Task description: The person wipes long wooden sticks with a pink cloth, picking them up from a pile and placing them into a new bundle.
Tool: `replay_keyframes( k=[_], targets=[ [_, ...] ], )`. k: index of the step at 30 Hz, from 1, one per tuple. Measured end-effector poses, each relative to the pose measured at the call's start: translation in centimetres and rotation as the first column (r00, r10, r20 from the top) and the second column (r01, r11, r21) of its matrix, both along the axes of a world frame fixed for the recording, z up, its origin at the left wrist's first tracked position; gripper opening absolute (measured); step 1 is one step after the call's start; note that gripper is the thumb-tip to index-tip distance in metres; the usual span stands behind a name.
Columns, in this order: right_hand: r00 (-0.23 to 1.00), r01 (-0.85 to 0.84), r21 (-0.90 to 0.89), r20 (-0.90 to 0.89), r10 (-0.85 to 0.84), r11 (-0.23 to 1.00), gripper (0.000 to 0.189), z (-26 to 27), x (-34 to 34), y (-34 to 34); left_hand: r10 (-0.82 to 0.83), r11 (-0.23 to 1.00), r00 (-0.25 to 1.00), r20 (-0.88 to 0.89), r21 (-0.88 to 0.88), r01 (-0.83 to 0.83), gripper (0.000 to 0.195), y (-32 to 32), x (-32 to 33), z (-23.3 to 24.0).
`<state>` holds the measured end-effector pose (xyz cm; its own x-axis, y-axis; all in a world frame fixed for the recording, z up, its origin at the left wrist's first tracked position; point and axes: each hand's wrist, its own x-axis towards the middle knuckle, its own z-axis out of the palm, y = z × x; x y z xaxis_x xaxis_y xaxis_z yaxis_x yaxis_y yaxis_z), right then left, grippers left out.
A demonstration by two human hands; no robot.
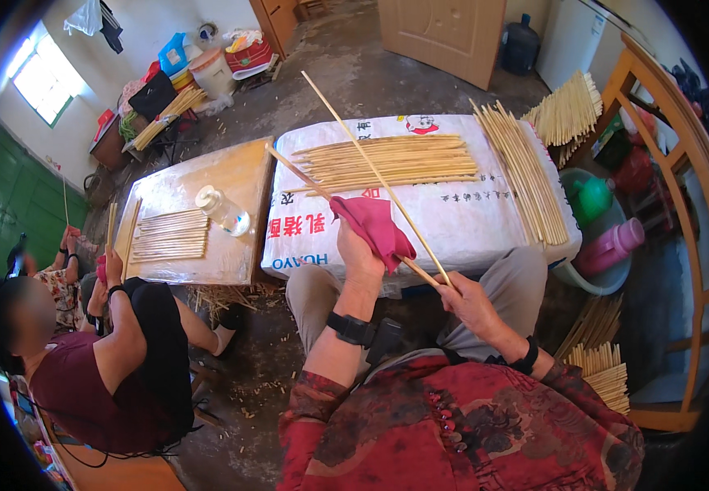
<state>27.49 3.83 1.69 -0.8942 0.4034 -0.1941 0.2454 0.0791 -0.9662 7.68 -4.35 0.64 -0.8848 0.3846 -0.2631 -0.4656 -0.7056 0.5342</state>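
Note:
My left hand [359, 248] is closed around a dark pink cloth [376, 227], which is folded about a thin brownish stick [298, 169]. That stick sticks out past both sides of the cloth. Its near end reaches my right hand [469, 301], whose fingers also pinch the low end of a paler, longer stick [363, 153]. The paler one slants up and to the left, crossing above a row of sticks [391, 162] laid on the table covered in white printed sacking [354, 239]. A second bundle of sticks [523, 178] lies along the table's right side.
To the left, a seated person [102, 362] holds a stick and a red cloth beside a wooden table [225, 162] bearing short sticks [170, 234] and a clear bottle [224, 212]. A basin [615, 270] with a pink flask [612, 245] stands right, near a wooden frame [667, 162].

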Motion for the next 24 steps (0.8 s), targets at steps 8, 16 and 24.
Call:
replay_keyframes(
  k=[8,16,24],
  targets=[
    [0.999,-0.02,0.406,0.049,0.001,0.914,0.022,1.1,5.5,0.6,0.116,0.991,0.992,-0.058,-0.059,-0.119,0.04,-3.0,-6.0,-0.5],
    [0.999,-0.004,0.312,0.052,-0.013,0.95,0.022,1.4,3.9,0.0,-0.046,0.999,0.999,-0.013,-0.016,0.046,0.034,-0.1,-2.4,-1.6],
    [0.998,-0.057,0.267,0.033,0.05,0.962,0.02,-1.5,-2.2,0.0,-0.178,0.979,0.977,0.122,-0.082,0.188,0.029,1.2,5.0,-2.5]
  ],
)
